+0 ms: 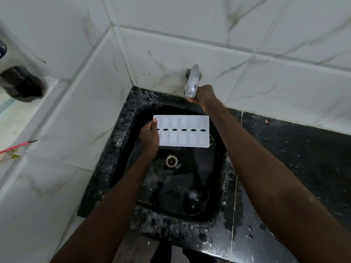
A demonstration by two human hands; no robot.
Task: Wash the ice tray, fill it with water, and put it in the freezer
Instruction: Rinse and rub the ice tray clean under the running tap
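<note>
**Ice tray held over the sink, other hand on the tap**

At the centre of the frame the left hand (150,136) grips the short left edge of the white ice tray (183,131), thumb on top and fingers underneath. The tray is level with its cavities facing up, hanging above the black sink (176,188) and just above the round drain (171,161) in the picture. A row of dark oval slots runs along its middle between two rows of cavities.

Higher, right of centre, the right hand (204,94) is wrapped around the end of the metal tap (192,81), which juts from the white marble-patterned wall tiles (171,59). No stream of water can be made out.

The dark speckled counter (296,149) fills the right side. A dark bottle (21,83) sits on a ledge at the upper left edge.
</note>
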